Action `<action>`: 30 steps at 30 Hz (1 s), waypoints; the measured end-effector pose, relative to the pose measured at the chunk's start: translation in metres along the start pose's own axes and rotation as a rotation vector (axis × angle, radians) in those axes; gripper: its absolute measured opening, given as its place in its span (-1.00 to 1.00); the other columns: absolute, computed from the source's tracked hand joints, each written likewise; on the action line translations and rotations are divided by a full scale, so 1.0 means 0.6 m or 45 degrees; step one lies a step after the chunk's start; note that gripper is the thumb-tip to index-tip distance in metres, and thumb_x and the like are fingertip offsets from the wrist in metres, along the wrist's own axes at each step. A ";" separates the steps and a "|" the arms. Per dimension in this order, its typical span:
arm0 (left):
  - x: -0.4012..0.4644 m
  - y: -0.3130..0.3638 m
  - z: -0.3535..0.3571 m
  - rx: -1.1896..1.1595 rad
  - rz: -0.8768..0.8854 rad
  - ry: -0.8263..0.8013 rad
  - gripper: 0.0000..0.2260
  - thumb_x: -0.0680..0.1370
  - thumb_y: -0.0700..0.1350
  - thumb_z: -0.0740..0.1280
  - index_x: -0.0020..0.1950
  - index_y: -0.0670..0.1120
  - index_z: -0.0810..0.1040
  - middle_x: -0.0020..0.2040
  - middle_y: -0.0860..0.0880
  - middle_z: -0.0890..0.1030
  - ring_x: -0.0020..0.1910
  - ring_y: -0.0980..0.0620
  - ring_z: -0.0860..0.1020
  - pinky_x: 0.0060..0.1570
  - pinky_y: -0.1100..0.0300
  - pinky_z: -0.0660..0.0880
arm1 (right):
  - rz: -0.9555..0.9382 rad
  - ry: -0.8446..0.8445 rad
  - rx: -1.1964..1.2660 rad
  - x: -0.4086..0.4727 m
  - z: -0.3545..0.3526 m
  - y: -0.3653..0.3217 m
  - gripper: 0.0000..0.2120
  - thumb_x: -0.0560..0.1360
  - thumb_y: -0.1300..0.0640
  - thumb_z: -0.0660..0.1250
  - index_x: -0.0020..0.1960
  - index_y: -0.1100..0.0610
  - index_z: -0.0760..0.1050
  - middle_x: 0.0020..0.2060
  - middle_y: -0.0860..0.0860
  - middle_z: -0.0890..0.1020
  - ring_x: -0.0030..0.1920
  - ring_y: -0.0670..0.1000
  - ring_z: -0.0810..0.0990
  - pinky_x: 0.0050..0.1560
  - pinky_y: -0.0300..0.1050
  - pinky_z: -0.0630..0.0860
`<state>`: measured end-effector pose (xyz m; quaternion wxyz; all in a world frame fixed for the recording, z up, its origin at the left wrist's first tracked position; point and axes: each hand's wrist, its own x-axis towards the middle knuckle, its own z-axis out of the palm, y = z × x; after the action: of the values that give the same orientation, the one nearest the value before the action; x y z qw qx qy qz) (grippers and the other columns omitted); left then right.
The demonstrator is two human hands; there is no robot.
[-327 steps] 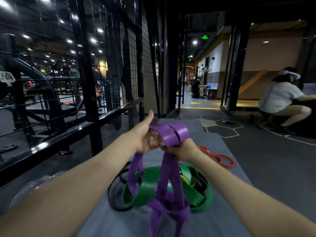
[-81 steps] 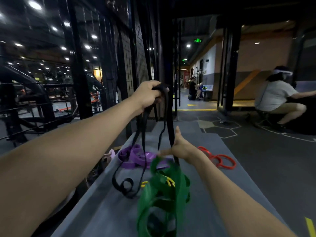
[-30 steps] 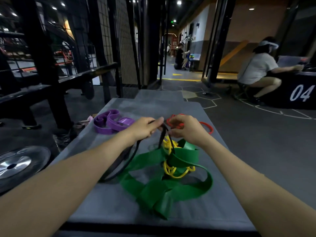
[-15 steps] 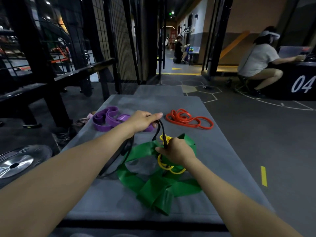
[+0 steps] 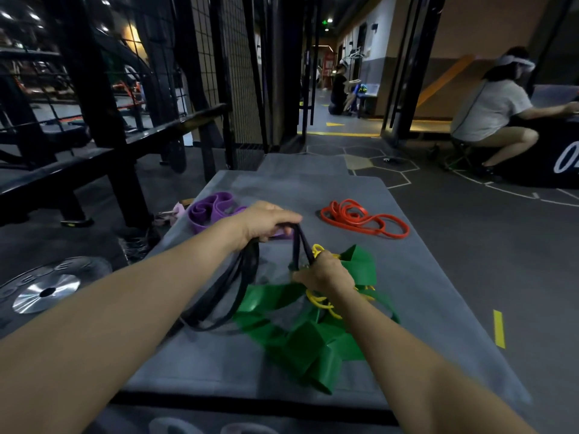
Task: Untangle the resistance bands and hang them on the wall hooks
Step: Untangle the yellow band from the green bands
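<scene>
Both hands hold the black band (image 5: 238, 286). Left hand (image 5: 266, 223) has its fingers curled round a bunch of black loops, lifted a little off the mat (image 5: 313, 189). Right hand (image 5: 326, 274) pinches one black strand just where it dips into the pile of green band (image 5: 300, 336) and yellow band (image 5: 322, 303). The black band looks partly caught in that pile — I cannot see just how it is threaded.

To do this well, I think the right hand should press the green and yellow down while the left pulls the black out slowly, following one strand so no new knot forms.

Purple band (image 5: 213, 211) lies far left on the mat, red band (image 5: 363, 219) far right, both well apart from the pile. No hooks show.

White writing far right — a "0" and part of another mark — is cut off by the edge.
</scene>
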<state>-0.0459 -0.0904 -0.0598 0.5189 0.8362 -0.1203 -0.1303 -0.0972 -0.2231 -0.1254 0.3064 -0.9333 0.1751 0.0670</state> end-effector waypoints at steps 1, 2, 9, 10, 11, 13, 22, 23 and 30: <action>0.003 -0.009 -0.010 0.023 0.011 0.110 -0.72 0.50 -0.03 0.36 -0.39 -0.08 0.50 -0.66 0.10 0.35 -0.61 0.15 0.27 -0.53 0.29 0.15 | -0.076 -0.045 -0.071 -0.003 -0.006 0.002 -0.34 0.31 -0.04 0.47 0.27 0.22 0.33 0.23 0.15 0.52 0.24 0.18 0.51 0.17 0.02 0.46; 0.005 -0.018 -0.019 0.039 0.004 0.217 -0.69 0.48 0.02 0.37 -0.42 -0.07 0.51 -0.63 0.09 0.31 -0.56 0.09 0.26 -0.49 0.26 0.17 | -0.151 -0.057 -0.175 -0.006 -0.013 0.004 -0.41 0.35 0.05 0.45 0.26 0.25 0.32 0.23 0.19 0.51 0.24 0.19 0.50 0.15 0.00 0.46; 0.001 -0.054 -0.064 0.295 -0.122 0.538 -0.57 0.48 0.20 0.31 -0.18 -0.18 0.63 -0.28 -0.11 0.53 -0.13 -0.14 0.54 -0.07 0.09 0.43 | -0.720 0.271 -0.389 -0.024 -0.112 -0.008 -0.69 0.37 0.36 0.26 0.02 0.10 0.60 0.00 0.17 0.65 0.06 0.19 0.60 0.02 -0.03 0.51; -0.001 -0.055 -0.071 0.314 -0.131 0.529 -0.56 0.48 0.19 0.30 -0.08 -0.21 0.64 -0.21 -0.16 0.54 -0.06 -0.17 0.56 -0.01 0.07 0.44 | -0.795 0.313 -0.363 -0.026 -0.128 -0.015 -0.70 0.38 0.36 0.28 0.00 0.09 0.62 -0.02 0.14 0.67 0.06 0.16 0.60 0.03 -0.05 0.51; -0.006 -0.055 -0.076 0.305 -0.139 0.509 -0.55 0.48 0.19 0.31 -0.06 -0.23 0.63 -0.21 -0.18 0.54 -0.07 -0.18 0.56 -0.04 0.07 0.45 | -0.851 0.333 -0.314 -0.029 -0.143 -0.023 -0.72 0.39 0.37 0.29 0.00 0.11 0.63 -0.04 0.12 0.68 0.05 0.13 0.60 0.06 -0.06 0.51; -0.019 -0.052 -0.079 0.270 -0.163 0.505 -0.57 0.48 0.17 0.33 -0.25 -0.22 0.56 -0.34 -0.13 0.49 -0.32 -0.11 0.50 -0.27 0.12 0.36 | -0.945 0.317 -0.159 -0.030 -0.162 -0.041 -0.77 0.41 0.38 0.32 -0.02 0.16 0.64 -0.07 0.10 0.68 0.00 0.06 0.62 0.10 -0.07 0.52; -0.023 -0.086 -0.072 0.381 -0.326 0.720 -0.53 0.47 0.24 0.28 -0.29 -0.18 0.48 -0.21 -0.15 0.58 -0.11 -0.17 0.56 -0.10 0.05 0.45 | -1.039 0.144 0.569 -0.017 -0.156 -0.056 -0.84 0.40 0.47 0.34 -0.11 0.28 0.59 -0.20 0.10 0.65 -0.25 -0.18 0.61 -0.10 -0.30 0.57; -0.021 -0.090 -0.072 0.395 -0.366 0.730 -0.53 0.48 0.24 0.27 -0.31 -0.16 0.45 -0.21 -0.14 0.56 -0.12 -0.15 0.54 -0.10 0.06 0.43 | -1.019 0.124 0.628 -0.014 -0.153 -0.050 -0.83 0.41 0.49 0.33 -0.11 0.27 0.58 -0.23 0.05 0.64 -0.29 -0.25 0.60 -0.11 -0.36 0.57; -0.019 -0.068 -0.023 0.029 -0.179 0.271 -0.66 0.56 0.10 0.24 -0.30 -0.09 0.38 -0.46 -0.01 0.44 -0.56 0.12 0.36 -0.60 0.37 0.29 | -1.063 0.031 0.165 0.015 -0.134 -0.019 -0.71 0.37 0.47 0.34 -0.21 0.09 0.61 -0.26 0.03 0.63 -0.23 -0.07 0.59 -0.13 -0.22 0.54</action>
<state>-0.0492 -0.0576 -0.0898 0.5089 0.8575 -0.0072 -0.0754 -0.0832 -0.2648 -0.0568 0.3633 -0.9036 -0.2105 -0.0852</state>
